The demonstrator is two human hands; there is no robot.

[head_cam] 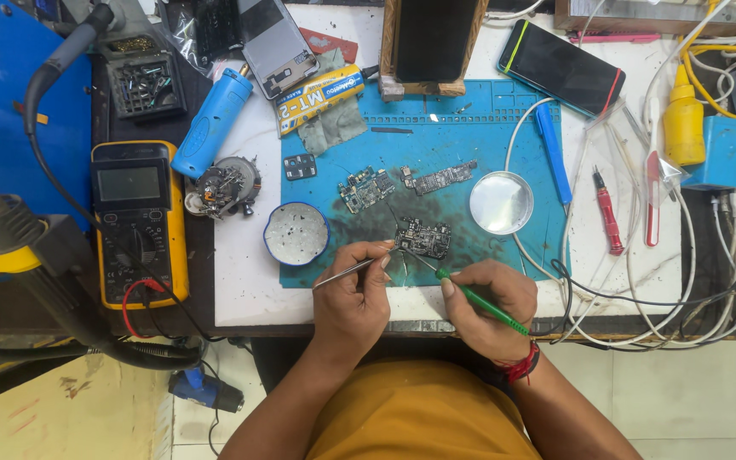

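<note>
The left hand point(349, 300) pinches metal tweezers point(353, 269) and the right hand point(485, 302) grips a green-handled tool point(480, 302), both tips meeting at a small circuit board point(423, 237) just beyond them, with 2 more boards point(365, 188) farther out on the blue mat point(470, 136).

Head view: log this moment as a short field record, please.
setting: white bench with blue mat
left hand: holds tweezers
right hand: holds green tool
work piece: circuit board, both tips at it
on mat: two more boards, round tin, lid
bench left: multimeter
</note>
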